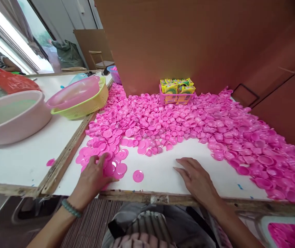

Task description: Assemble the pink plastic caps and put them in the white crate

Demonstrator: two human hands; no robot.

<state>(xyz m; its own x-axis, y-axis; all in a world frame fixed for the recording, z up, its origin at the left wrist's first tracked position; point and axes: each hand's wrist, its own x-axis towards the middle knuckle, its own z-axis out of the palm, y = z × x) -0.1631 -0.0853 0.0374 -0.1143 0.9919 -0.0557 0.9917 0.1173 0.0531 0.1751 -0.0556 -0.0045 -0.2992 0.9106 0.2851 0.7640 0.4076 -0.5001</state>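
Note:
A big heap of small pink plastic cups and saucers [194,120] covers the white table [160,172]. My left hand [92,177] lies on a cluster of flat pink saucers [106,151] near the front left edge, fingers spread over them. One single saucer [138,176] sits apart just right of that hand. My right hand [195,179] rests flat and open on bare table, holding nothing, fingers pointing left towards the lone saucer.
A pink basket of yellow boxes [177,91] stands at the back against a brown board. On the left table are a pink basin [12,115], a yellow-green colander [85,103] with a pink bowl inside, and red bags. A person's striped sleeve shows far left.

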